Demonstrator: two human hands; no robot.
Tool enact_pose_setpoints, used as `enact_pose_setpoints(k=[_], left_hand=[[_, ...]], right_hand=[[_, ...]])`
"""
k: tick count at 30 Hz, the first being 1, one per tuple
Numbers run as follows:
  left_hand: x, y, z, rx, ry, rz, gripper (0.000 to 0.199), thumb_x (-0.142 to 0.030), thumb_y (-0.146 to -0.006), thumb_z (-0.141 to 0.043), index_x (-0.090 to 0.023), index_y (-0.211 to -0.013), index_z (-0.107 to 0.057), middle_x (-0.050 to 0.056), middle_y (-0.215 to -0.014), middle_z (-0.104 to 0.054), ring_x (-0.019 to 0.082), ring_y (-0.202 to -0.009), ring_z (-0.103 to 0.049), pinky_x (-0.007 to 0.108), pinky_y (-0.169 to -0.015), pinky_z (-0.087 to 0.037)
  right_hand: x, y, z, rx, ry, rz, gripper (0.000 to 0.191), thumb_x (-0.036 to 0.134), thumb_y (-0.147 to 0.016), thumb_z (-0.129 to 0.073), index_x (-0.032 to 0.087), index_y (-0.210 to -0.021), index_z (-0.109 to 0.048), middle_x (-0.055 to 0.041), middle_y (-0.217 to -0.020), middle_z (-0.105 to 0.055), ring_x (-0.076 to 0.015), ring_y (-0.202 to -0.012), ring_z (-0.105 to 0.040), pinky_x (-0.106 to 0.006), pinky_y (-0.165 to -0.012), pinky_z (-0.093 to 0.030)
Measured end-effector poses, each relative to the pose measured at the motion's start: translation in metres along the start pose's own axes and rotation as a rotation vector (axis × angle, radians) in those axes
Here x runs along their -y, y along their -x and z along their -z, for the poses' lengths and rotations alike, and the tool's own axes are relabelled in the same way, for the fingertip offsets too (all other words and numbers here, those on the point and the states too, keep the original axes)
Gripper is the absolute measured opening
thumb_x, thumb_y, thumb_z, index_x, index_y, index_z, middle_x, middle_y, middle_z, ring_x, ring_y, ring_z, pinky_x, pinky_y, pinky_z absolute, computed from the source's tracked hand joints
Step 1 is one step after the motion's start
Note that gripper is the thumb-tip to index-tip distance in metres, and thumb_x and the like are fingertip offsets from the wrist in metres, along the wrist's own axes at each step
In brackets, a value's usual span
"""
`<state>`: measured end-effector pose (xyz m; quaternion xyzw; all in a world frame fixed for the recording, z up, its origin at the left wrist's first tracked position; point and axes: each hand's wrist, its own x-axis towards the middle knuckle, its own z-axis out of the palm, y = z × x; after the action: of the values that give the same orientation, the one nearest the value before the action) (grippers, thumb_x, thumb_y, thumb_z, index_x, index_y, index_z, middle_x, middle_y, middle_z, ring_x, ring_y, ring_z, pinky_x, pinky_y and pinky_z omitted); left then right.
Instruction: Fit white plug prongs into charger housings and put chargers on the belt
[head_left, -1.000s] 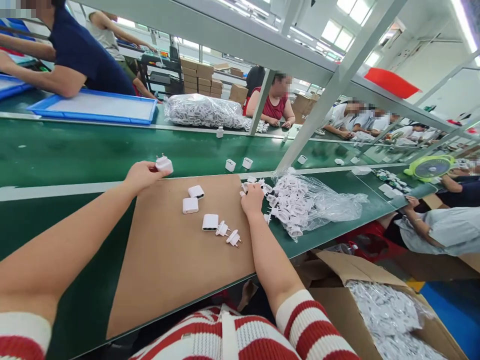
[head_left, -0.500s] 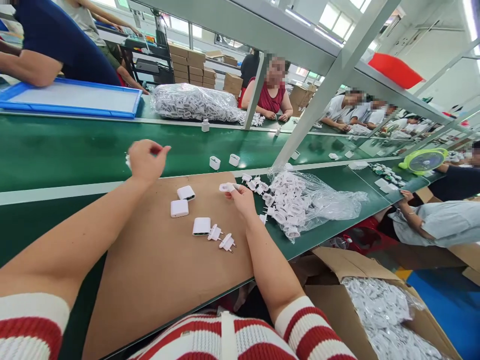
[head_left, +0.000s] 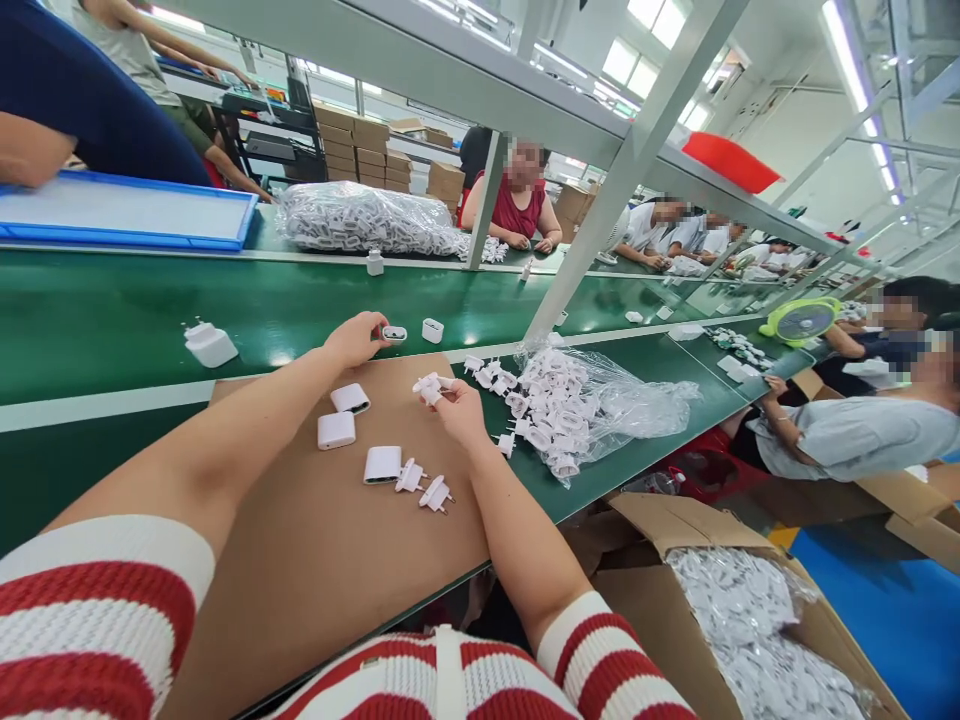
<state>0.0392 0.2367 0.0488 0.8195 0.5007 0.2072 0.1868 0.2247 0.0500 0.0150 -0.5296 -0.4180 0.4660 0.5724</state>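
My left hand (head_left: 358, 340) is at the near edge of the green belt, its fingers closed on one end of a white charger housing (head_left: 394, 334) whose open end shows. Held in my right hand (head_left: 460, 410), over the brown board, is a white plug cover (head_left: 429, 388) with pins. On the board lie a charger housing (head_left: 351, 398), a second housing (head_left: 336, 431) and a third housing (head_left: 382, 464). Beside the third are a plug cover (head_left: 409, 476) and another plug cover (head_left: 436, 493). A charger with pins (head_left: 211, 344) sits on the belt to the left.
Another housing (head_left: 433, 330) stands on the green belt (head_left: 300, 290). Plug covers spill from a clear bag (head_left: 637, 400) on the right. A slanted metal post (head_left: 592, 230) rises beyond them. An open carton (head_left: 652, 520) of white parts stands low right. Co-workers sit along the line.
My left hand has moved right, from the charger on the belt to a housing. My right hand still holds a plug cover, now turned. The whole view has shifted.
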Motion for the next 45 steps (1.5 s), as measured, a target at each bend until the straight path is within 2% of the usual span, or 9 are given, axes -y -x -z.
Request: enact_pose_setpoints(k=[4, 8, 11, 14, 18, 22, 27, 35, 45], left_hand=[[-0.013, 0.066, 0.028, -0.128, 0.105, 0.02, 0.041, -0.05, -0.079, -0.072, -0.019, -0.104, -0.063, 0.01, -0.115, -0.069, 0.025, -0.096, -0.066, 0.034, -0.085, -0.052], [-0.034, 0.176, 0.049, -0.136, 0.21, 0.083, 0.045, -0.055, -0.083, -0.07, -0.02, -0.111, -0.063, 0.008, -0.109, -0.071, 0.026, -0.097, -0.066, 0.037, -0.086, -0.054], [-0.044, 0.253, 0.039, -0.083, 0.298, 0.024, 0.044, -0.056, -0.086, -0.068, -0.02, -0.112, -0.065, 0.008, -0.108, -0.071, 0.027, -0.099, -0.066, 0.04, -0.091, -0.054], [-0.045, 0.296, 0.015, -0.05, 0.322, 0.025, 0.04, -0.054, -0.091, -0.065, -0.02, -0.112, -0.066, 0.008, -0.108, -0.071, 0.026, -0.097, -0.065, 0.04, -0.09, -0.055], [-0.039, 0.305, -0.011, -0.028, 0.318, 0.003, 0.039, -0.049, -0.088, -0.069, -0.02, -0.114, -0.067, 0.008, -0.109, -0.07, 0.026, -0.097, -0.065, 0.039, -0.089, -0.053], [-0.036, 0.298, -0.016, -0.05, 0.347, -0.102, 0.047, -0.051, -0.084, -0.075, -0.022, -0.121, -0.07, 0.01, -0.12, -0.069, 0.03, -0.113, -0.062, 0.043, -0.102, -0.047], [-0.034, 0.298, -0.021, -0.077, 0.436, -0.112, 0.033, -0.051, -0.092, -0.067, -0.021, -0.098, -0.077, 0.009, -0.101, -0.069, 0.026, -0.094, -0.064, 0.039, -0.087, -0.05], [-0.033, 0.296, -0.023, -0.112, 0.46, -0.136, 0.031, -0.05, -0.089, -0.071, -0.019, -0.089, -0.075, 0.007, -0.093, -0.066, 0.023, -0.085, -0.062, 0.035, -0.078, -0.049], [-0.035, 0.297, -0.02, -0.095, 0.463, -0.146, 0.03, -0.048, -0.088, -0.072, -0.019, -0.086, -0.075, 0.007, -0.09, -0.065, 0.022, -0.083, -0.062, 0.034, -0.078, -0.049]], right_hand=[[0.009, 0.008, 0.002, 0.084, -0.105, -0.015, 0.045, 0.036, -0.07, -0.081, 0.02, -0.111, -0.071, -0.0062, -0.104, -0.078, -0.0176, -0.085, -0.074, -0.025, -0.068, -0.051], [0.014, 0.019, 0.002, 0.146, -0.154, -0.012, 0.051, 0.043, -0.066, -0.084, 0.021, -0.109, -0.07, -0.0076, -0.107, -0.078, -0.0184, -0.087, -0.074, -0.025, -0.066, -0.051], [0.019, 0.033, -0.003, 0.221, -0.141, 0.009, 0.048, 0.044, -0.068, -0.083, 0.023, -0.108, -0.072, -0.0061, -0.106, -0.077, -0.0191, -0.091, -0.072, -0.028, -0.073, -0.054], [0.022, 0.053, -0.014, 0.288, -0.1, 0.042, 0.049, 0.041, -0.067, -0.084, 0.024, -0.112, -0.071, -0.0036, -0.101, -0.076, -0.0188, -0.092, -0.07, -0.033, -0.085, -0.057], [0.021, 0.085, -0.028, 0.347, 0.124, 0.096, 0.04, 0.039, -0.072, -0.084, 0.023, -0.106, -0.072, -0.0034, -0.096, -0.074, -0.0189, -0.087, -0.068, -0.036, -0.085, -0.058], [0.025, 0.109, -0.033, 0.441, 0.554, 0.445, 0.023, 0.029, -0.09, -0.066, 0.024, -0.111, -0.073, -0.0058, -0.103, -0.071, -0.0213, -0.098, -0.064, -0.037, -0.092, -0.053], [0.027, 0.118, -0.038, 0.49, 0.979, 0.706, 0.026, 0.011, -0.085, -0.054, 0.02, -0.102, -0.07, -0.0085, -0.095, -0.063, -0.0234, -0.092, -0.058, -0.035, -0.081, -0.048], [0.013, 0.115, -0.038, 0.462, 0.925, 0.892, 0.022, 0.008, -0.08, -0.051, 0.022, -0.092, -0.061, -0.0065, -0.089, -0.057, -0.0223, -0.082, -0.054, -0.033, -0.07, -0.046], [0.025, 0.117, -0.046, 0.516, 1.06, 0.843, 0.021, 0.003, -0.077, -0.051, 0.022, -0.083, -0.058, -0.0034, -0.082, -0.054, -0.0198, -0.078, -0.05, -0.029, -0.066, -0.039]])
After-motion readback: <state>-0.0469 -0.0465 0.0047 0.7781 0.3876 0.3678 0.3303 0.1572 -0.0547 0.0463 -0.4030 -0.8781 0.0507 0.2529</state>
